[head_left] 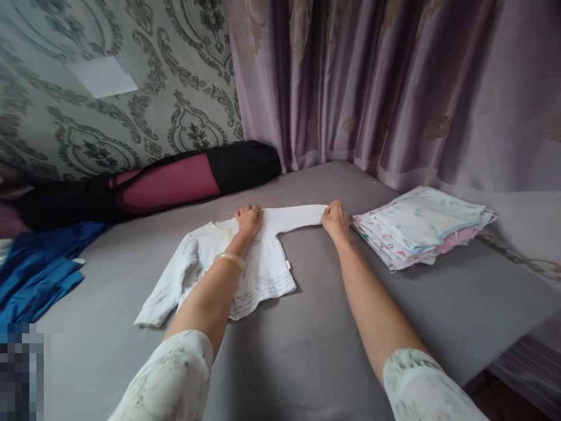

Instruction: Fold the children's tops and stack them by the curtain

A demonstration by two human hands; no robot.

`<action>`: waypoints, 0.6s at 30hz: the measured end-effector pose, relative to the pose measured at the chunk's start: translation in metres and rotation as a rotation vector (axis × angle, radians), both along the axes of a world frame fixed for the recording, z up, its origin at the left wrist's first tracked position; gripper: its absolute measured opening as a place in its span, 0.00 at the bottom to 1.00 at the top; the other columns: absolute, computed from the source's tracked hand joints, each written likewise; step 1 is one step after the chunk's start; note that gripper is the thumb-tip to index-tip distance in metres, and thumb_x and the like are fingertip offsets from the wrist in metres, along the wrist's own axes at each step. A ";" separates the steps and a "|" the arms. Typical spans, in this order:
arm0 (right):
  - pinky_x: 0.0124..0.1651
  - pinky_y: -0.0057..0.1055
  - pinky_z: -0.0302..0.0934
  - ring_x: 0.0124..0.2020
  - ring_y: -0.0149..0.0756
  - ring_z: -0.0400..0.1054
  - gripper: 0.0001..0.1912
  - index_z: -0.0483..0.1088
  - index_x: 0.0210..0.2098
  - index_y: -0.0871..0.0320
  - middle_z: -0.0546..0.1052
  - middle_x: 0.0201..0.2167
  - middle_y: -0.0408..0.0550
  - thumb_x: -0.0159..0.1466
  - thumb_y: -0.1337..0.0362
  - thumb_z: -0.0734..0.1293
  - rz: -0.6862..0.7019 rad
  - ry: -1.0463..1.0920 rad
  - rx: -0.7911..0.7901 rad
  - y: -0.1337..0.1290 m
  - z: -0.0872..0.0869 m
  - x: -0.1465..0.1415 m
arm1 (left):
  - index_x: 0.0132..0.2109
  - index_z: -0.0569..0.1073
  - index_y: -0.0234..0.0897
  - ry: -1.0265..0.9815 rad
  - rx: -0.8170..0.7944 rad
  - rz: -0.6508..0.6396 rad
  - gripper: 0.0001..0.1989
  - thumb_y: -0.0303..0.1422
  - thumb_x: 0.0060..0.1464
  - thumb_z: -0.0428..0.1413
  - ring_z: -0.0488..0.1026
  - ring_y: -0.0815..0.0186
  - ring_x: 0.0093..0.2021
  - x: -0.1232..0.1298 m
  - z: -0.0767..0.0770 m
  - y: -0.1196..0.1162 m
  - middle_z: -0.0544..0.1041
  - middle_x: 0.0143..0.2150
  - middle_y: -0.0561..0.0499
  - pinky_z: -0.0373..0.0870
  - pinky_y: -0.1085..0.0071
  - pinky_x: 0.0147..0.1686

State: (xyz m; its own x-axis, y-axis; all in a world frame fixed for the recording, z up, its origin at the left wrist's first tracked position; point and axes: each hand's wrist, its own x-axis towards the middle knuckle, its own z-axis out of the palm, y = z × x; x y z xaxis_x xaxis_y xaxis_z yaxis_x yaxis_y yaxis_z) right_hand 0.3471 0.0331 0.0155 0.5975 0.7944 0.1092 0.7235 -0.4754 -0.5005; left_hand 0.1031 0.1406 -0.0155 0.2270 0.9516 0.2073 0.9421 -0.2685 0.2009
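Note:
A small white long-sleeved shirt (267, 257) lies spread on the grey bed sheet, with small print along its hem and a tag at its side seam. My left hand (249, 220), with a pale bangle (230, 259) at the wrist, grips the shirt near the shoulder, its fingers curled into the cloth. Pinched in my right hand (336, 218) is the cuff of the right-hand sleeve, which is stretched straight out between the two hands. The other sleeve slants down toward the lower left. My left forearm hides part of the shirt's front.
To the right sits a stack of folded printed cloths (421, 225), close to my right hand. Blue cloth (48, 269) lies crumpled at the left. A long black and dark pink bag (170, 181) rests along the wall. Purple curtains (324, 88) hang behind the bed (315, 351).

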 end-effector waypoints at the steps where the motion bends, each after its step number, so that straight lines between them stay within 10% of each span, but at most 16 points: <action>1: 0.47 0.38 0.61 0.46 0.49 0.71 0.13 0.64 0.49 0.63 0.75 0.43 0.61 0.67 0.68 0.56 0.002 -0.004 0.029 0.001 -0.001 0.000 | 0.53 0.73 0.42 -0.002 0.007 0.000 0.18 0.40 0.65 0.43 0.65 0.53 0.55 0.000 -0.001 0.000 0.72 0.52 0.41 0.57 0.57 0.53; 10: 0.50 0.34 0.58 0.46 0.43 0.67 0.09 0.64 0.44 0.60 0.73 0.43 0.56 0.66 0.66 0.58 0.072 0.086 0.227 0.010 -0.014 0.011 | 0.52 0.73 0.42 -0.015 0.021 0.023 0.18 0.42 0.64 0.44 0.63 0.52 0.55 0.000 0.001 -0.004 0.70 0.52 0.41 0.57 0.56 0.54; 18: 0.48 0.36 0.59 0.47 0.45 0.68 0.12 0.63 0.49 0.62 0.71 0.49 0.61 0.68 0.69 0.56 0.032 0.011 0.062 0.000 -0.012 0.001 | 0.53 0.69 0.33 -0.092 0.042 0.219 0.23 0.47 0.60 0.49 0.62 0.48 0.56 0.001 0.001 -0.002 0.67 0.56 0.35 0.55 0.55 0.57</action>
State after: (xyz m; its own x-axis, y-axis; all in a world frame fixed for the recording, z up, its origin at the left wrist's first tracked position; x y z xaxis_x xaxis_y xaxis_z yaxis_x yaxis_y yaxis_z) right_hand 0.3480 0.0333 0.0040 0.5732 0.8052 0.1518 0.7320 -0.4200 -0.5364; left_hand 0.1038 0.1385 -0.0146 -0.0056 0.9662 0.2577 0.9571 -0.0695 0.2814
